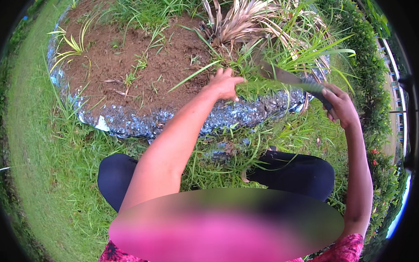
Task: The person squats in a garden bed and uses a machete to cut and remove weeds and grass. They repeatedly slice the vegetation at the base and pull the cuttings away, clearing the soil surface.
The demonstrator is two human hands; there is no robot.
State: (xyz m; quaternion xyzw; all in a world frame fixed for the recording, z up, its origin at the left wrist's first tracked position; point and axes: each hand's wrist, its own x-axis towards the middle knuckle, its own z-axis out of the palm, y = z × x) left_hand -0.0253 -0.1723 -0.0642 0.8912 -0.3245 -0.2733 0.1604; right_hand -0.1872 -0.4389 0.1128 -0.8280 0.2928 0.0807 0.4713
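Observation:
My right hand (pixel 338 104) grips the dark handle of a machete (pixel 282 74). Its blade points up and left over the grass at the bed's edge, and the tip blurs among the blades. My left hand (pixel 224 84) is spread, fingers apart, over the soil and grass just inside the stone rim (pixel 181 120); nothing shows in its grasp. Green grass (pixel 256 89) grows between my left hand and the machete. Beyond them stands a clump of dry, brown strap-like leaves (pixel 238 22).
Bare brown soil (pixel 114 75) fills much of the raised bed. A yellow-green plant (pixel 75 47) grows at its left. A leafy hedge (pixel 371 101) runs along the right. My bent knees (pixel 297 173) are close to the rim, above the lawn (pixel 72 180).

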